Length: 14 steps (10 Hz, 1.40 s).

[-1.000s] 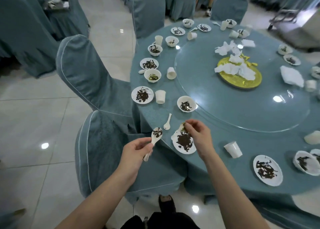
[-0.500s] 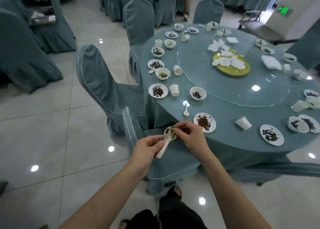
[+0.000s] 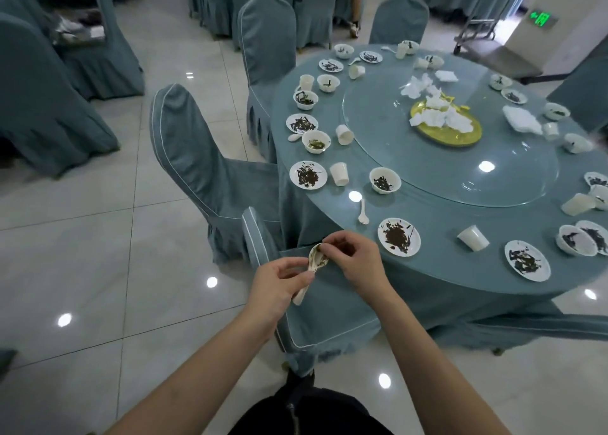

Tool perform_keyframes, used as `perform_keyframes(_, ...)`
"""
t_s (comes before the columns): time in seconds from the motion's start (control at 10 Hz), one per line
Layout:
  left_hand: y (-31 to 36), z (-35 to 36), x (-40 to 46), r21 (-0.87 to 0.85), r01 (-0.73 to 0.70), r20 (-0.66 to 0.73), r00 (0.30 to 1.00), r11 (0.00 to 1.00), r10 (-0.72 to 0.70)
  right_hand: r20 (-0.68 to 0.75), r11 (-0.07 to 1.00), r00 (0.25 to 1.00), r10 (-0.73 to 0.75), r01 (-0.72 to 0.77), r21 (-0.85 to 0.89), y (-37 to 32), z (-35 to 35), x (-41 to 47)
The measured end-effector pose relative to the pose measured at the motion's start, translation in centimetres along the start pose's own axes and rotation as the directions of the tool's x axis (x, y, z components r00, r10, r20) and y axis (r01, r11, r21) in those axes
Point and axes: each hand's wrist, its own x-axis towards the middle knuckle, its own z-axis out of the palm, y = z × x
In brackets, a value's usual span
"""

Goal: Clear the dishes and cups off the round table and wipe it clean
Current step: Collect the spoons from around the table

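Holding a white spoon [image 3: 315,263] by its handle, my left grip [image 3: 279,285] is pinching it between thumb and curled fingers out over the seat of the nearest covered chair [image 3: 329,316], just off the near edge of the desk [image 3: 444,280]. My right grip [image 3: 353,257] is curling around the spoon's bowl, fingertips pinching at the dark residue there; both grips are closed on this one spoon.

Just beyond my right grip, near the desk's near edge, a white plate [image 3: 398,236] smeared with dark scraps is lying flat. A second spoon [image 3: 363,211] is lying a little farther in, to the plate's left. To the right along the near edge, a tipped paper cup [image 3: 473,237] is lying on its side, then another dirty plate [image 3: 527,260], then two soiled bowls [image 3: 576,240] touching each other near the right edge.

Farther along the left edge, a plate [image 3: 308,175], an upright cup [image 3: 339,173] and a bowl [image 3: 384,179] are sitting in a row, with more bowls, plates and cups curving away behind them toward the far edge.

A glass turntable [image 3: 427,158] is filling the middle of the desk, carrying a yellow platter [image 3: 460,136] heaped with crumpled white napkins [image 3: 441,115]. More covered chairs are standing around the desk on the pale tiled floor [image 3: 98,270].
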Motion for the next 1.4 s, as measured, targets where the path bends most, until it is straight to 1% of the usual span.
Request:
perform_keyframes(0.1, 0.7, -0.2, 1.7, 0.026, -0.003, -0.059, 0.998, 1.0, 0.005, 0.053, 0.963, 0.978, 0.2, -0.207, 0.171, 2.0, -0.3, 3.1)
perform_keyframes(0.2, 1.7, -0.4, 3.7, 0.032, -0.008, -0.118, 0.993, 0.999, 0.011, -0.051, 0.887, 0.903, 0.426, -0.405, 0.223, 7.4, -1.1, 7.6)
perform_keyframes(0.3, 2.3, -0.3, 5.8, 0.048, -0.002, -0.187, 0.982, 0.999, 0.01, -0.227, 0.799, 0.771, 0.595, -0.538, 0.268, 12.9, -2.0, 12.2)
perform_keyframes(0.4, 2.6, -0.2, 7.5, 0.026, 0.002, -0.235, 0.972, 1.0, 0.004, -0.373, 0.731, 0.63, 0.681, -0.61, 0.305, 16.6, -3.0, 15.8)
perform_keyframes(0.5, 2.8, -0.4, 8.8, 0.005, 0.019, -0.281, 0.96, 1.0, -0.017, -0.349, 0.666, 0.578, 0.738, -0.709, 0.233, 19.3, -4.0, 17.9)
perform_keyframes(0.6, 3.1, -0.7, 9.6, 0.007, 0.039, -0.289, 0.957, 0.999, -0.035, -0.275, 0.614, 0.56, 0.782, -0.769, 0.179, 21.5, -4.3, 19.2)
perform_keyframes(0.7, 3.7, -1.0, 10.3, 0.013, 0.042, -0.281, 0.959, 0.999, -0.037, -0.308, 0.607, 0.533, 0.788, -0.757, 0.243, 22.2, -4.0, 20.4)
perform_keyframes(0.8, 3.8, -1.7, 11.1, 0.002, 0.06, -0.279, 0.959, 0.998, -0.057, -0.278, 0.584, 0.521, 0.807, -0.774, 0.244, 20.3, -4.0, 20.2)
perform_keyframes(0.9, 3.8, -2.6, 12.0, -0.02, 0.076, -0.261, 0.962, 0.997, -0.079, -0.322, 0.556, 0.455, 0.83, -0.713, 0.427, 21.1, -2.9, 20.8)
perform_keyframes(1.0, 4.1, -4.0, 13.4, -0.03, 0.084, -0.21, 0.974, 0.996, -0.088, -0.421, 0.55, 0.353, 0.835, -0.544, 0.634, 19.0, -0.9, 20.5)
perform_keyframes(1.1, 4.4, -6.0, 14.9, -0.032, 0.108, -0.131, 0.985, 0.994, -0.111, -0.392, 0.622, 0.512, 0.764, -0.423, 0.66, 15.2, 1.5, 19.4)
perform_keyframes(1.2, 5.1, -8.8, 16.1, -0.038, 0.126, -0.049, 0.991, 0.991, -0.128, -0.41, 0.754, 0.678, 0.609, -0.336, 0.564, 9.8, 4.0, 17.6)
perform_keyframes(1.3, 6.1, -12.3, 16.7, -0.024, 0.135, 0.026, 0.991, 0.991, -0.135, -0.399, 0.861, 0.803, 0.443, -0.256, 0.44, 4.0, 7.6, 15.9)
perform_keyframes(1.4, 7.1, -16.3, 16.7, -0.01, 0.117, 0.103, 0.988, 0.993, -0.116, -0.338, 0.938, 0.888, 0.311, -0.231, 0.257, -1.5, 11.7, 14.9)
